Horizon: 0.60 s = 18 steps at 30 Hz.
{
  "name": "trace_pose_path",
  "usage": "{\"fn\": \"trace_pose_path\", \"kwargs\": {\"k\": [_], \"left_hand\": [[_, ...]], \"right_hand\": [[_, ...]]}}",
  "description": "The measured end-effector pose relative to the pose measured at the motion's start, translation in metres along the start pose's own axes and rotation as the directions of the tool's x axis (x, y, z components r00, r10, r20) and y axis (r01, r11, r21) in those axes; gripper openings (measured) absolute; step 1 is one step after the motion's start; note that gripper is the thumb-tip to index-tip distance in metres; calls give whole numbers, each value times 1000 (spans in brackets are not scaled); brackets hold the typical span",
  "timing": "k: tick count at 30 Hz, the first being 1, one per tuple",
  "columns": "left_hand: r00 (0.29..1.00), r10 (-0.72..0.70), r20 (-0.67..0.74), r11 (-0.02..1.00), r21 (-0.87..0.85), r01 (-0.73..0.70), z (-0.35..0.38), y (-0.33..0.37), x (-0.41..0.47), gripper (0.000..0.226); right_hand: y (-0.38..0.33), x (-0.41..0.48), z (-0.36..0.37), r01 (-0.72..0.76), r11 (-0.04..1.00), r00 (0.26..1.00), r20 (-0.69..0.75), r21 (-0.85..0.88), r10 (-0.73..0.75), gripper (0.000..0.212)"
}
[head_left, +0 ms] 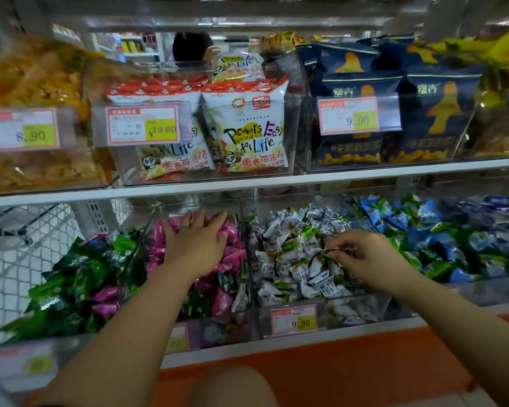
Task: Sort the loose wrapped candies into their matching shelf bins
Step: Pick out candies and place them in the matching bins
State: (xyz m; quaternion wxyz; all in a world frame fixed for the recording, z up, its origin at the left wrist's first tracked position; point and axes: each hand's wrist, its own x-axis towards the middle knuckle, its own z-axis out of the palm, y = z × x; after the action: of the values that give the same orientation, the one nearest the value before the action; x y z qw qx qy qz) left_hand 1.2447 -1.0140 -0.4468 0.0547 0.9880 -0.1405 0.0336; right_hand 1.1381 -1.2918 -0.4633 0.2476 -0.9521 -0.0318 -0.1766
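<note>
Clear bins line the lower shelf. My left hand lies flat with fingers spread on the pink wrapped candies, in a bin that also holds a few stray green and white pieces. My right hand reaches into the bin of white wrapped candies and pinches one white-and-dark wrapper between thumb and fingers. Green candies fill the bin to the left. Blue and green candies fill the bin to the right.
The upper shelf overhangs the bins and carries snack bags in clear boxes with price tags. A white wire rack stands at the left. An orange shelf front runs below. A person's head shows behind the upper shelf.
</note>
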Motion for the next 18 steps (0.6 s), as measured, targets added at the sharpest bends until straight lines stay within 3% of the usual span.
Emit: {"fn": "trace_pose_path", "kwargs": {"k": [3,6,15,18], "left_hand": [[982,53,-183,996,-61,-65,-6,26,-7,49],[956,147,-253,970,-153,-189,-5,64,-11,46],[931,329,-156,826,-431,-364,30,184,5,36],[915,375,-147,791,-465,-399,44,215,11,36]], "right_hand": [[6,-4,-9,-19,1000,999,-27,11,19,13],[17,-10,-18,-50,999,997,-54,7,50,15],[82,-38,-36,-119,993,976,-185,-25,113,14],[109,-46,-41,-185,983,971,-156,0,183,17]]}}
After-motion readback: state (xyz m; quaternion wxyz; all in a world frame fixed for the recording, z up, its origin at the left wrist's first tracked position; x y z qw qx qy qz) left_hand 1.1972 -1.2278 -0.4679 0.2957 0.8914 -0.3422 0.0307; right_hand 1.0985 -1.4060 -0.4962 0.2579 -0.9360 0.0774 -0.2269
